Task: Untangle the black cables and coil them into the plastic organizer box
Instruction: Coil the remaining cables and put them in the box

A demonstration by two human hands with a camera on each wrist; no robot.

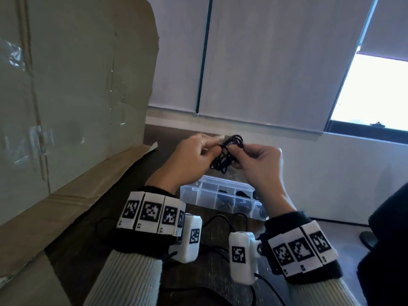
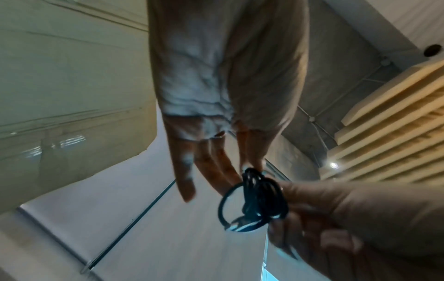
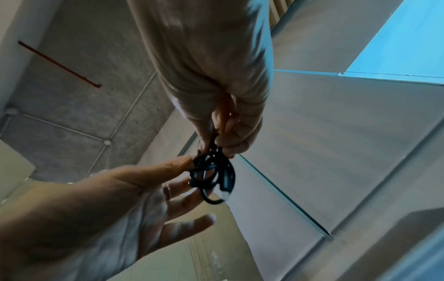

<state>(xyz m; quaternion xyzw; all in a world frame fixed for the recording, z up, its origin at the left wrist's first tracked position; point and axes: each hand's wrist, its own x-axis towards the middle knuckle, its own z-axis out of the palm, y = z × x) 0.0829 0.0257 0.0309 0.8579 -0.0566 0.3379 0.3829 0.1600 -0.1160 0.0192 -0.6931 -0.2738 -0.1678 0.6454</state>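
Note:
A small coil of black cable [image 1: 228,152] hangs in the air above the table, held between both hands. My left hand [image 1: 217,143] pinches one side of the coil with thumb and forefinger; its other fingers are stretched out. My right hand [image 1: 234,152] grips the opposite side with curled fingers. In the left wrist view the left hand [image 2: 252,168] nips the top of the cable coil [image 2: 263,199]. The right wrist view shows the right hand [image 3: 215,141] closed on the cable coil [image 3: 213,175]. Below the hands lies the clear plastic organizer box [image 1: 192,189], with black cables in several compartments.
A large cardboard sheet [image 1: 77,85] leans upright along the left of the dark table [image 1: 167,135]. Loose black cable [image 1: 220,218] trails on the table between my wrists. A wall with blinds [image 1: 276,62] stands close behind, and a dark shape [image 1: 386,239] is at the right edge.

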